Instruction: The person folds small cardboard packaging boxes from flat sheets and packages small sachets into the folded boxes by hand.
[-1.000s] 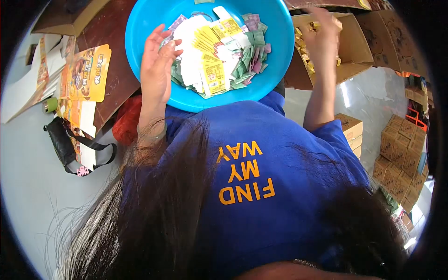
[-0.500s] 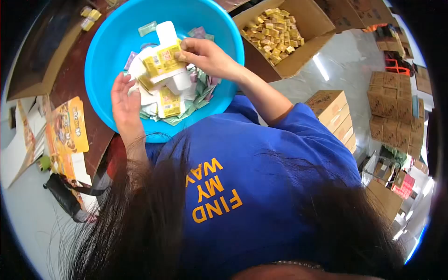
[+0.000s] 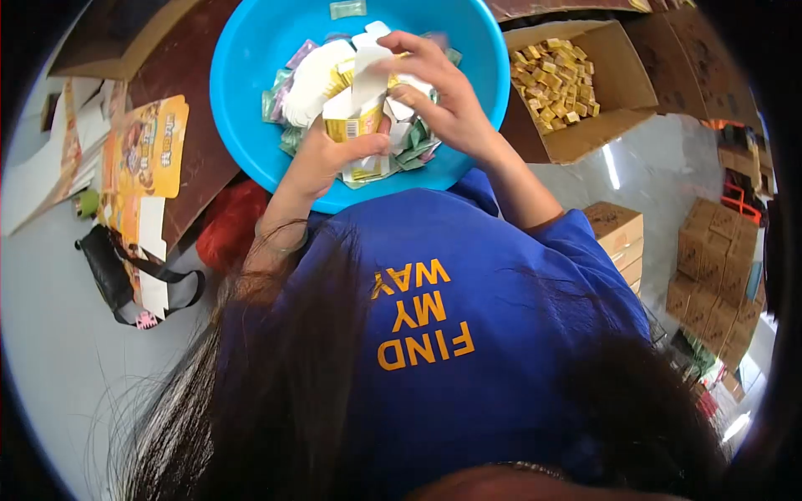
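Note:
My left hand [image 3: 327, 159] grips a small yellow-and-white carton [image 3: 342, 128] over the blue basin, its thumb across the front. The carton stands unfolded, with white flaps raised at its top. My right hand [image 3: 443, 96] is just beside the flaps, fingers apart and slightly blurred; whether a fingertip touches a flap, I cannot tell. Beneath both hands, the blue basin [image 3: 230, 108] holds flat white-and-yellow cartons [image 3: 311, 83] and small green sachets [image 3: 415, 149]. Purple sachets [image 3: 301, 55] lie among them.
To the right, an open cardboard box [image 3: 618, 75] contains many small yellow boxes [image 3: 555, 83]. Printed orange cardboard [image 3: 144, 159] and a black strapped bag [image 3: 104, 263] are at left. Stacked brown cartons [image 3: 710, 259] stand on the floor at right.
The flat yellow carton that was in my right hand now appears opened up in my left hand. My left hand has closed around it, and my right hand has let go. The view has shifted.

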Tool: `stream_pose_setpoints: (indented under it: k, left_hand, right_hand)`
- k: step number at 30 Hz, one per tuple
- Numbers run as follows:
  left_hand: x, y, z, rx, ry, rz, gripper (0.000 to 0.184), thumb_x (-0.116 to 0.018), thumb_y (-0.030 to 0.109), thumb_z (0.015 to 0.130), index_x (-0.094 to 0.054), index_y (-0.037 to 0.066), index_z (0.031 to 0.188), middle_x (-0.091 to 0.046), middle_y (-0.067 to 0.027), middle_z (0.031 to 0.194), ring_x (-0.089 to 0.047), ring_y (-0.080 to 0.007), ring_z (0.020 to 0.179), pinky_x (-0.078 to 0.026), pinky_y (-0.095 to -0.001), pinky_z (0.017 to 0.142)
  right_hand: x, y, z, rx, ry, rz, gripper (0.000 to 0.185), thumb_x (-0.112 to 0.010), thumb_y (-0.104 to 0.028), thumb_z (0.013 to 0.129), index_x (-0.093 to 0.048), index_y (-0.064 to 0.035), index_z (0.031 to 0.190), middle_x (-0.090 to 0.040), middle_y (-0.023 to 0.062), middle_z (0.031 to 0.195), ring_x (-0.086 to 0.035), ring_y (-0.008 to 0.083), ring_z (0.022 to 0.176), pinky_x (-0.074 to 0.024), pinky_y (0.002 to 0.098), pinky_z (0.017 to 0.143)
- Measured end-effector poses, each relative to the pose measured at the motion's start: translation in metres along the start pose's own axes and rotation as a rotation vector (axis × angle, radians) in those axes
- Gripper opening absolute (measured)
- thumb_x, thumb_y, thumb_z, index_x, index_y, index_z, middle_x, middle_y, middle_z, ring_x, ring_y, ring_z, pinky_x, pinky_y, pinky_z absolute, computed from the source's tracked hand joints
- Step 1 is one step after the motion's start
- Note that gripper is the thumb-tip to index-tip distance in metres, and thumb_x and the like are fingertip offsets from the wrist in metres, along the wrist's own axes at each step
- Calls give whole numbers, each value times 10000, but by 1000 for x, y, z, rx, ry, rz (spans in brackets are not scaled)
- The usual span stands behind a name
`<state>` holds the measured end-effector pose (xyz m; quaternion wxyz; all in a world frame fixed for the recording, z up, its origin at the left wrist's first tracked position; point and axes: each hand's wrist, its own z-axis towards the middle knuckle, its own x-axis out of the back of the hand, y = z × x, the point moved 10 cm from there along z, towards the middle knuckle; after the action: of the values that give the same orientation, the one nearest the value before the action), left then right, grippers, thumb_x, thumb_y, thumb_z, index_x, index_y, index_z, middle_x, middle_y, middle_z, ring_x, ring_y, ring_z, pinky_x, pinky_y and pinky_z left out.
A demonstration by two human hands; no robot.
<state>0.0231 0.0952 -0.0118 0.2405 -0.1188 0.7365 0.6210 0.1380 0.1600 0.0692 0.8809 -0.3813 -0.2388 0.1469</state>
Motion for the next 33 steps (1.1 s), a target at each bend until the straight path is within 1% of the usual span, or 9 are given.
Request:
stream_pose_setpoints:
  k: [3,4,8,9,13,19,23,28,33]
  left_hand:
    - [-2,20,2,-118,68,462,697,-714,41,850,-382,5,1462,-675,-154,1116,-674,-252,961,-552,-340,825]
    - [-4,20,3,-115,74,460,697,-714,41,850,-382,5,1462,-675,-154,1116,-674,-252,961,-552,-340,825]
    - [-18,30,4,-201,123,1000,950,-794,118,795,-231,63,1559,-634,-134,1097,-635,-230,959,-540,-331,848]
    - [-17,29,3,-198,123,1000,950,-794,118,795,-231,63,1559,-634,-134,1097,-635,-230,959,-540,-331,848]
    - [-1,23,10,-149,160,836,809,-764,184,835,-330,42,1503,-630,-128,1113,-637,-225,948,-546,-321,808]
    - [19,7,4,-67,231,630,662,-726,266,884,-453,16,1433,-626,-122,1134,-640,-219,935,-555,-309,757]
    - [5,-2,10,-6,100,399,490,-674,219,917,-547,7,1341,-629,-115,1133,-633,-192,896,-551,-298,759]
    - [22,-22,13,129,178,152,432,-654,145,911,-563,28,1317,-630,-110,1125,-623,-156,862,-537,-271,733]
    - [25,-18,10,129,196,135,484,-563,114,925,-492,42,1398,-613,-110,1217,-604,-176,999,-506,-294,819]
  right_hand:
    - [1,39,-13,-407,191,646,249,-672,-20,902,-690,-52,1148,-621,82,1169,-609,165,954,-518,253,817]
    - [-1,41,-15,-412,187,650,249,-672,-20,902,-690,-52,1148,-621,82,1169,-609,165,954,-518,253,817]
    - [-41,64,-44,-777,-142,573,182,-665,-2,909,-711,-30,1083,-643,53,1037,-610,122,841,-513,208,749]
    - [-42,63,-44,-779,-142,576,182,-665,-2,909,-711,-30,1083,-643,53,1037,-610,122,841,-513,208,749]
    - [-21,41,-16,-462,-140,150,172,-664,38,888,-722,-13,1041,-652,39,958,-608,110,757,-509,197,701]
    - [-26,34,-13,-402,-133,157,202,-652,68,873,-728,-9,1044,-658,41,983,-612,116,802,-506,216,715]
    - [-22,11,-12,-133,-74,-96,272,-651,71,854,-729,-18,1099,-665,54,1026,-611,132,863,-504,248,745]
    - [-21,21,-19,-366,-117,70,295,-652,40,859,-731,-33,1134,-662,76,1086,-607,171,936,-499,274,786]
    - [-21,-14,-16,-115,-14,1,268,-640,-24,898,-727,-61,1149,-656,79,1135,-603,204,947,-505,292,786]
